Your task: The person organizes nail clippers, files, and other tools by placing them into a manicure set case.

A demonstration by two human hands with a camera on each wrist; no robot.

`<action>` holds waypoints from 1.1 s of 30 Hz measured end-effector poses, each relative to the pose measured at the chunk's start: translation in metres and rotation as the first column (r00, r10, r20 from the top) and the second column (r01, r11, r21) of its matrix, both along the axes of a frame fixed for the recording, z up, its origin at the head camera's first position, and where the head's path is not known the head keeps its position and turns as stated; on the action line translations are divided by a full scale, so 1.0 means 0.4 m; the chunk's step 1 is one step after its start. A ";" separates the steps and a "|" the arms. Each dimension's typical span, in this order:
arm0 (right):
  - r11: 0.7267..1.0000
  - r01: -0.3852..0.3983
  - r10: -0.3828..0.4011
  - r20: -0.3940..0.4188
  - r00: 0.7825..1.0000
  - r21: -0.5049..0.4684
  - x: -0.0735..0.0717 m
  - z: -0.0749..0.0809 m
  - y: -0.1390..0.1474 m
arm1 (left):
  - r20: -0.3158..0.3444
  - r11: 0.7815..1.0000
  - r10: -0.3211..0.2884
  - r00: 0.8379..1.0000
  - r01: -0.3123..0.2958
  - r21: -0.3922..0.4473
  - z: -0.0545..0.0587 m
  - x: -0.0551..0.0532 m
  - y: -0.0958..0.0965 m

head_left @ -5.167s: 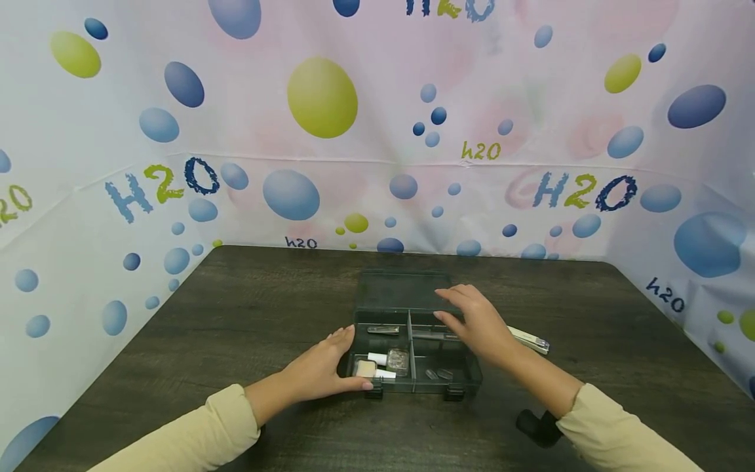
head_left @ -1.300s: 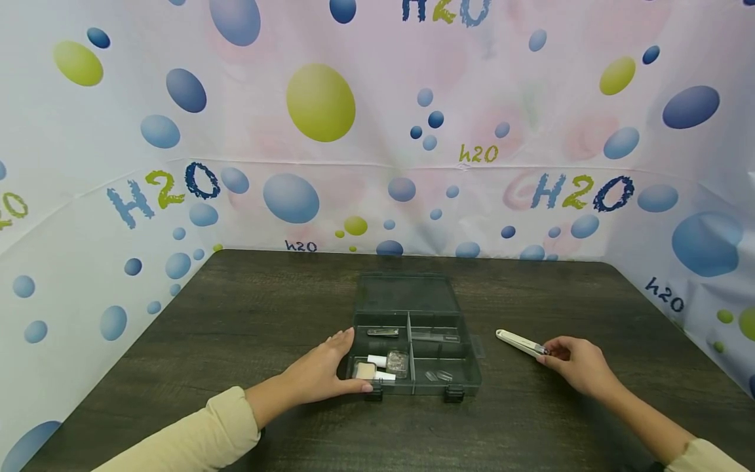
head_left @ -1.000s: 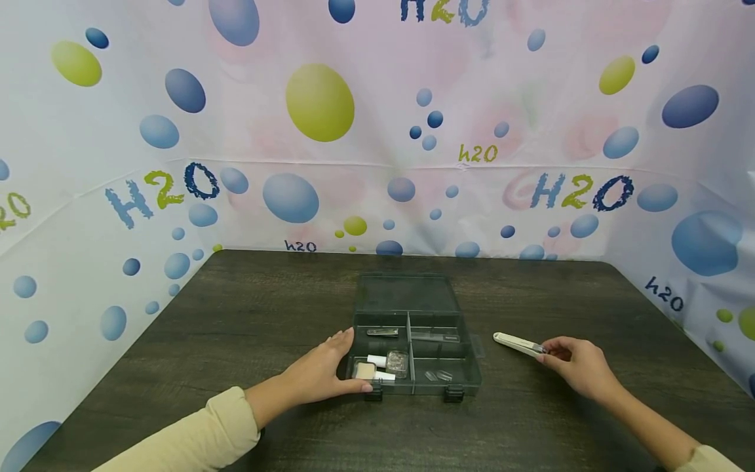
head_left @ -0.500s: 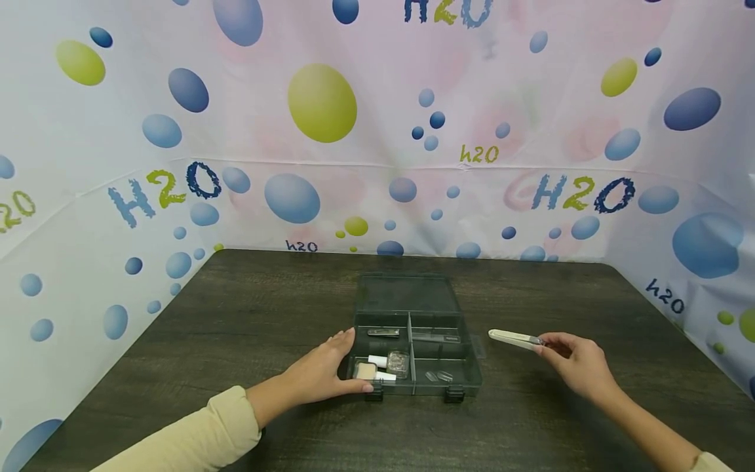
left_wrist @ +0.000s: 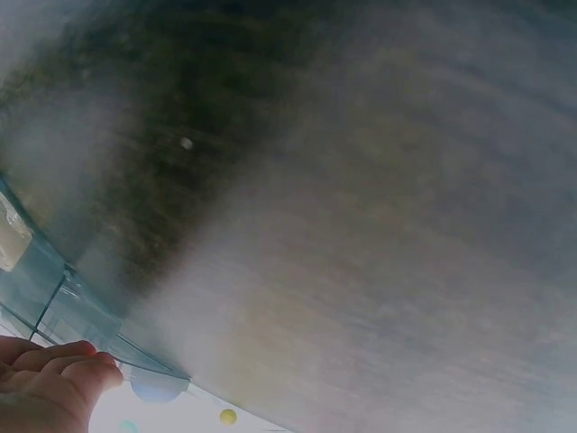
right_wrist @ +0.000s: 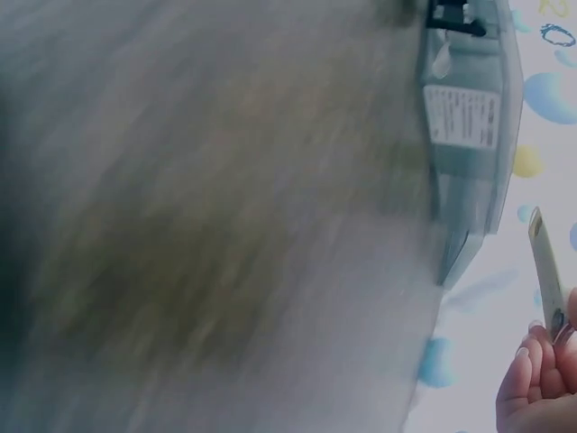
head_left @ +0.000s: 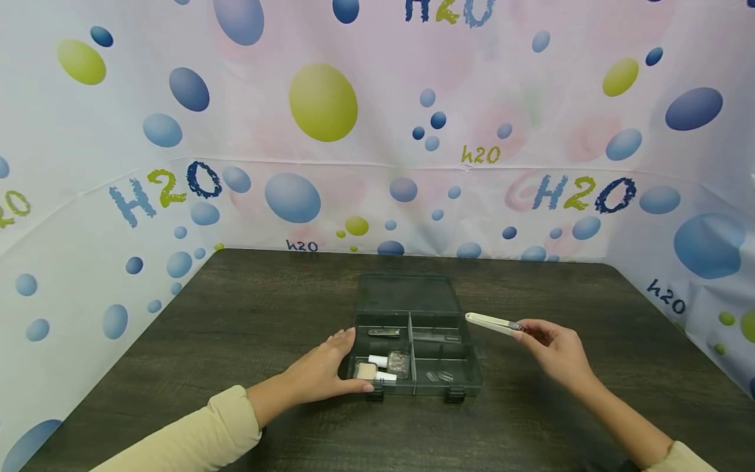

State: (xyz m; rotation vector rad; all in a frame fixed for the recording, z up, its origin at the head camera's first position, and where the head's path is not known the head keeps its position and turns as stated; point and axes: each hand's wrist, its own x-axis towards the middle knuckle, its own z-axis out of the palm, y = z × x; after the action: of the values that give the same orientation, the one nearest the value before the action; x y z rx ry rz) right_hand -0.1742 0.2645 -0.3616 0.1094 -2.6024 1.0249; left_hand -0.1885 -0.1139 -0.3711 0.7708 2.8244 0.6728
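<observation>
My right hand (head_left: 557, 351) pinches the metal end of a cream-handled nail clipper (head_left: 491, 322). The handle's free end points left, close to the right rim of a dark see-through organizer box (head_left: 436, 391). In the right wrist view the clipper (right_wrist: 546, 271) stands out from curled fingers (right_wrist: 532, 361). My left hand (head_left: 315, 370) rests against the box's left side, fingers straight and thumb along the front edge. Inside lie a small nail clipper (head_left: 384, 333), white-capped bottles (head_left: 386, 376), a clear jar (head_left: 398, 364), a slim grey tool (head_left: 436, 338) and small clear pieces (head_left: 439, 376).
The box's lid (head_left: 407, 293) lies back, away from me, and two black latches (head_left: 455, 394) show on its front. Dividers (head_left: 411, 354) split the inside into compartments. A dark wood table (head_left: 265, 295) meets a patterned curtain (head_left: 236, 210) behind and at both sides.
My right hand was over the box earlier, then took the cream-handled nail clipper from the table at right. It has since carried it up and left to the box. My left hand stays put.
</observation>
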 end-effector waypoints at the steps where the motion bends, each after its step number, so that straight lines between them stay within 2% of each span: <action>1: 1.000 -0.008 0.008 -0.001 1.000 -0.011 -0.003 0.002 -0.008 | -0.003 1.000 0.001 1.000 -0.001 -0.003 0.000 0.000 0.000; 6: 0.997 -0.054 0.053 -0.019 0.998 -0.060 -0.017 0.011 -0.052 | -0.008 1.000 0.007 1.000 -0.007 -0.006 0.002 0.000 0.000; 19: 0.973 -0.176 0.180 0.013 0.984 -0.147 -0.050 0.021 -0.171 | -0.011 1.000 0.000 1.000 0.000 -0.004 0.003 0.002 -0.001; 33: 0.954 -0.275 0.280 0.027 0.960 -0.116 -0.076 0.017 -0.249 | -0.003 1.000 0.007 1.000 -0.008 -0.005 -0.001 -0.001 0.001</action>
State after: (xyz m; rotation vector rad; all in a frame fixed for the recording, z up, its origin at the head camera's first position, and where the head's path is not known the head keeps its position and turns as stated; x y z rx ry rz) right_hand -0.2045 0.1650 -0.3548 0.4414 -2.6123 1.2778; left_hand -0.1890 -0.1137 -0.3714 0.7617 2.8324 0.6657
